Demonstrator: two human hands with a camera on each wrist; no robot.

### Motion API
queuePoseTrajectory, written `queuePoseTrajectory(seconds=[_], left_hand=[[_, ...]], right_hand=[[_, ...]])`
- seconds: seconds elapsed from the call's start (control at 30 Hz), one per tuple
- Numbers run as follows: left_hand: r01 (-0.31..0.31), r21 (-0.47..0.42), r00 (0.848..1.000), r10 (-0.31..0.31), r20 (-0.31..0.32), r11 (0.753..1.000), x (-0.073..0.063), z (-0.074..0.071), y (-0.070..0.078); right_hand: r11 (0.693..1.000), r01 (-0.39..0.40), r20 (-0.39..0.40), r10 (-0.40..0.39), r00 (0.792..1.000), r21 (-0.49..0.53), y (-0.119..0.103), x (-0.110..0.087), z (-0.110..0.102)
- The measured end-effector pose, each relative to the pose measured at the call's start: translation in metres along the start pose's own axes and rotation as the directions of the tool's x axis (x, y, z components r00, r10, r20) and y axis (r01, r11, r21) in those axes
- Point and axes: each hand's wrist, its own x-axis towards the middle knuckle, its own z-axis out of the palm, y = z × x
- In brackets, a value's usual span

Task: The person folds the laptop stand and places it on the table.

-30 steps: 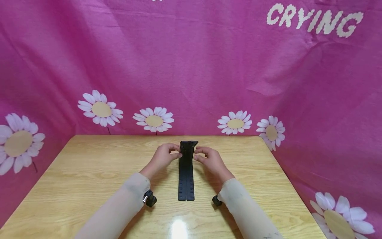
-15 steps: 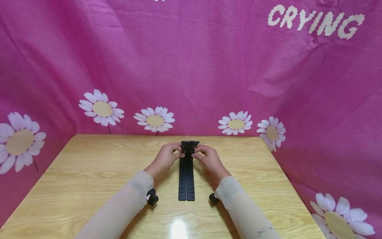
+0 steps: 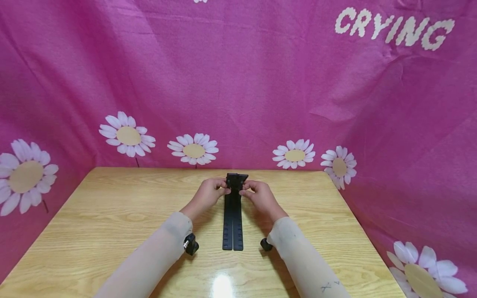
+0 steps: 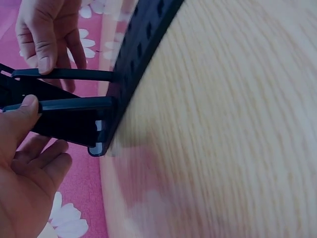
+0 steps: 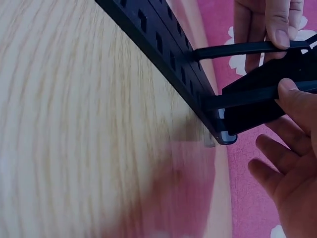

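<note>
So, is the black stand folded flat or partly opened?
Partly opened: the black stand has its far-end plates raised off the base, pinched by left hand and right hand.

A light wooden worktop (image 3: 112, 219) with visible grain fills the near scene; a bright glare spot (image 3: 222, 285) of overhead light lies on its near edge. Magenta cloth (image 3: 238, 82) printed with white daisies (image 3: 127, 135) hangs behind and on both sides. White letters (image 3: 395, 28) reading "CRYING" sit far right, high up.

Pale beige sleeves (image 3: 156, 252) to wrists; small black wrist camera (image 3: 191, 244) under each cuff; dark marks near right elbow
</note>
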Motion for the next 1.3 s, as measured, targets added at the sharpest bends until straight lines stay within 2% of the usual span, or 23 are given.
queuePoseTrajectory(seconds=[0.27, 0.53, 0.7, 1.03, 1.3], left_hand=[[0.026, -0.020, 1.000, -0.025, 0.012, 0.999, -0.0049, -0.0029, 0.0027], [0.011, 0.002, 1.000, -0.011, -0.005, 1.000, -0.0026, -0.0038, 0.0004], [0.003, -0.002, 1.000, -0.003, -0.005, 1.000, -0.0021, -0.0050, 0.0022], [0.025, -0.007, 0.999, -0.025, -0.024, 1.000, -0.0018, -0.0067, 0.0053], [0.041, -0.011, 0.998, -0.041, -0.040, 0.999, 0.0005, -0.0050, 0.0032]], right_hand=[[0.998, -0.061, 0.018, 0.060, 0.998, 0.008, -0.0027, -0.0037, 0.0008], [1.000, -0.027, -0.004, 0.027, 1.000, -0.015, -0.0026, -0.0026, 0.0039], [0.999, -0.036, -0.010, 0.036, 0.999, -0.018, -0.0038, -0.0009, 0.0043], [1.000, -0.026, 0.024, 0.026, 0.999, -0.002, -0.0073, 0.0002, -0.0007], [0.999, -0.036, -0.012, 0.035, 0.999, -0.025, -0.0063, 0.0009, 0.0010]])
